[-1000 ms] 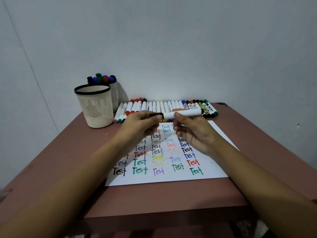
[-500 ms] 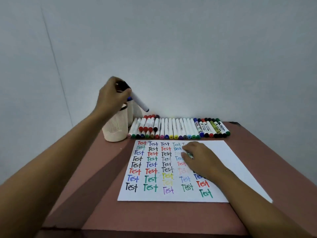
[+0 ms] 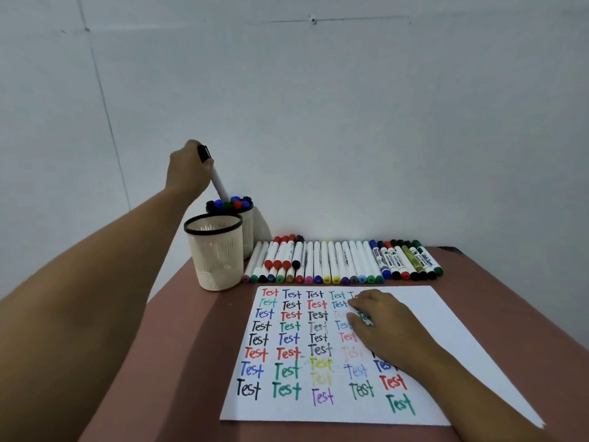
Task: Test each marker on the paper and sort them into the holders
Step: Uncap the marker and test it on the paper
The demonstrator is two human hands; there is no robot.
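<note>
Slanting steeply over the rear holder (image 3: 248,237), long axis near upright, black cap up, lower end down at the capped markers (image 3: 236,204) standing there: a smooth white cylindrical marker (image 3: 218,183), gripped in the curled fingers of the left hand (image 3: 188,170). Resting on matte white paper (image 3: 446,330), the right hand (image 3: 382,330), fingers loosely bent; holding anything or not, cannot tell.

A pale grey-white wall (image 3: 350,122) is filling the upper part of the view under soft, even light. A thin dark seam (image 3: 105,122) is running down it at a slant on the left, and a fainter line (image 3: 350,20) is crossing near the top, carrying one small mark. A reddish-brown table (image 3: 178,346) is standing against the wall, its left side lying in shadow and its far right corner showing dark.
</note>
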